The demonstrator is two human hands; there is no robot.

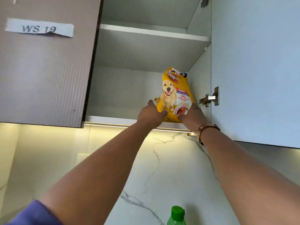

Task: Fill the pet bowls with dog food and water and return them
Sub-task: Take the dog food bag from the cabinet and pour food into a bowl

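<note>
- A yellow dog food bag is seen standing upright on the lowest shelf of an open wall cabinet, near the cabinet's right inner wall (its top is crumpled and leans slightly back).
- A golden dog is printed on the bag's front, with a red and white label panel beside it.
- The bag's lower left corner is gripped by the left hand, fingers laid along the side and thumb pressed on the front.
- The lower right corner is clasped by the right hand in the same way; a gold-toned watch is worn on that wrist.
- Both arms are stretched upward, nearly straight.
- A closed door at left is marked with a taped label reading "WS 19".
- A green bottle cap is visible at the bottom edge.
</note>
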